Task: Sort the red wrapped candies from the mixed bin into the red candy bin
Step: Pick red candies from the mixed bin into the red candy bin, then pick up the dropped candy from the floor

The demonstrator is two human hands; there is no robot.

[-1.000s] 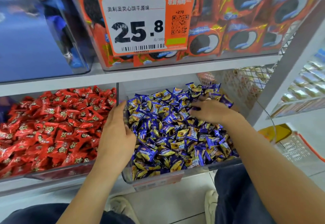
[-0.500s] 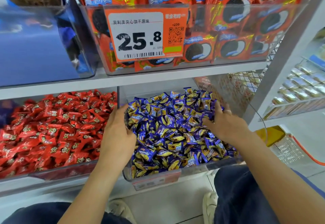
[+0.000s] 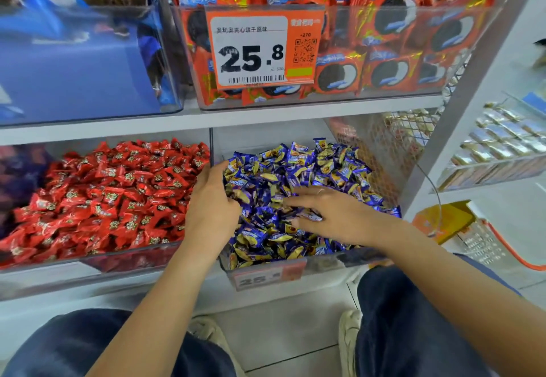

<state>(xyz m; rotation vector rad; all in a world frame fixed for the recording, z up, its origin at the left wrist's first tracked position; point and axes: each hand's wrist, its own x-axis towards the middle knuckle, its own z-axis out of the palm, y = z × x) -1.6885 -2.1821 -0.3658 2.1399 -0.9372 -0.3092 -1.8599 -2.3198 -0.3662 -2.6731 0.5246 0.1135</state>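
A shopper crouched at a sweet-shop shelf searches a clear bin for strays. Farthest left of the fingers, the red candy bin sits heaped with red wrapped candies, the destination for anything sorted out. Against the divider between the two bins, the left hand stands on edge at the near-left side of the mixed bin, palm turned toward the pile, apparently banking the sweets so they stay put while the other hand rakes. Its fingers are dug in among the wrappers and mostly hidden; whether they pinch anything cannot be told. Just right of them lie the blue-and-yellow candies, piled toward the back of the bin. The right hand lies flat on that pile, fingers spread and nearly straight, pressing on wrappers and holding none. No red wrapper shows anywhere on the surface around either hand, so any remaining one is probably buried beneath.
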